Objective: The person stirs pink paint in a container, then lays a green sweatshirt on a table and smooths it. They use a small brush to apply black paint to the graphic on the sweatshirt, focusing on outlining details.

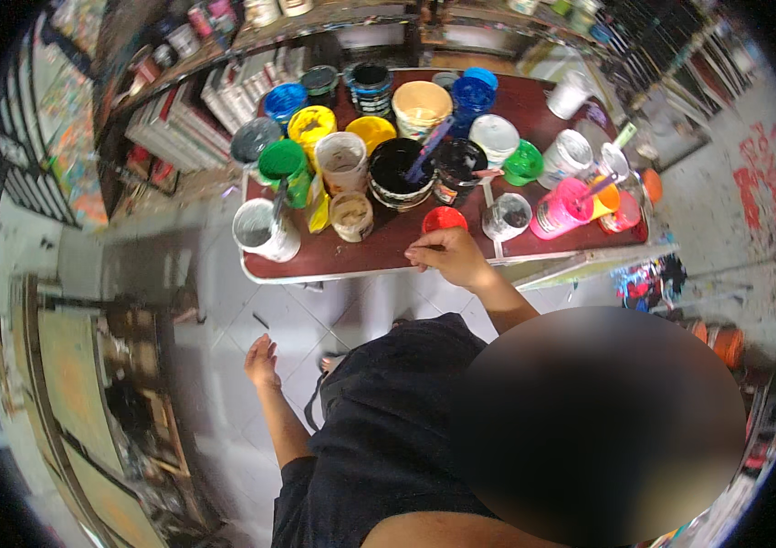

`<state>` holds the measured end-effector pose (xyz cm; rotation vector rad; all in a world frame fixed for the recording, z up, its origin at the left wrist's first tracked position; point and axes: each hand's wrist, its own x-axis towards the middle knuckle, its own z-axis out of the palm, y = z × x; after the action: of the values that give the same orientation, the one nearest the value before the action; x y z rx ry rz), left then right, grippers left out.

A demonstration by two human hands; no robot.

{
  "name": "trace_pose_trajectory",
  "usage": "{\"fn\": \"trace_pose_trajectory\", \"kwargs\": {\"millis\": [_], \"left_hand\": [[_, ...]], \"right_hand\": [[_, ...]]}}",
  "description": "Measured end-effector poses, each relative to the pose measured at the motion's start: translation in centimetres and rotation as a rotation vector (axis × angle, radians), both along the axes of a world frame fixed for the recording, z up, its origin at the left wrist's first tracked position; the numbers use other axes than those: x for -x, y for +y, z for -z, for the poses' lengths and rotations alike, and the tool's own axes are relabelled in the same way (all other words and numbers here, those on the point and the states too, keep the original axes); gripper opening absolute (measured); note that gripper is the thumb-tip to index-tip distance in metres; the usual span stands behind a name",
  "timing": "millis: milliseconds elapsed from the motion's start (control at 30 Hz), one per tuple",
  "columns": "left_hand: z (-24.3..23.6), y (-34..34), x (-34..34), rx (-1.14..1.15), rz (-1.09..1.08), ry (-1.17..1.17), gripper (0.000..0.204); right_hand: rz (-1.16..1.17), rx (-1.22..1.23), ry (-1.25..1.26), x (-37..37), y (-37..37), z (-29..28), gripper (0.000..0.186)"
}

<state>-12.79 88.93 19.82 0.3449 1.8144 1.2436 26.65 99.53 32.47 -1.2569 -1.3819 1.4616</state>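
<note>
My right hand (447, 258) is over the front edge of a dark red table (388, 258), just in front of a small tub of red paint (445, 220). Its fingers are curled and pressed together, and whatever they might hold is too small to make out. Low on the left, my left hand (262, 363) hangs above the tiled floor with loosely bent, separate fingers and nothing in it. Near the right hand stand a grey-smeared cup (507, 217), a beige-filled tub (351, 217), a black paint bucket (400, 173) with a purple-handled brush (431, 149), and a pink paint tub (562, 209).
More paint pots crowd the table, among them a green tub (285, 171), a yellow tub (312, 123) and a white bucket (266, 230) at the left corner. Behind are shelves with stacked canvases (178, 128). A framed panel (580, 267) leans by the table's front right.
</note>
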Motion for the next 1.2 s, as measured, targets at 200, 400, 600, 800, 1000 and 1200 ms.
{"fn": "trace_pose_trajectory", "kwargs": {"millis": [200,400,600,800,1000,1200], "left_hand": [[0.9,8.6,0.8,0.059,0.774,-0.120,0.020],[0.6,14.5,-8.8,0.119,1.413,-0.303,0.023],[-0.5,15.4,-16.4,0.197,1.961,-0.287,0.026],[0.5,11.3,-21.1,0.292,2.215,-0.252,0.019],[0.2,1.1,-23.3,0.332,2.393,-0.085,0.022],[1.9,-16.3,-28.0,0.360,2.559,-0.032,0.025]], "right_hand": [[0.419,0.199,-0.069,-2.4,-5.0,-0.4,0.015],[0.841,0.088,0.011,-0.4,-10.9,-2.2,0.012],[1.483,-0.041,-0.061,5.0,-20.2,-5.4,0.013],[1.895,0.169,-0.235,12.6,-34.6,-2.4,0.019],[2.215,0.207,-0.166,21.0,-48.6,1.3,0.020],[2.470,0.234,-0.133,28.1,-63.2,1.8,0.021]]}}
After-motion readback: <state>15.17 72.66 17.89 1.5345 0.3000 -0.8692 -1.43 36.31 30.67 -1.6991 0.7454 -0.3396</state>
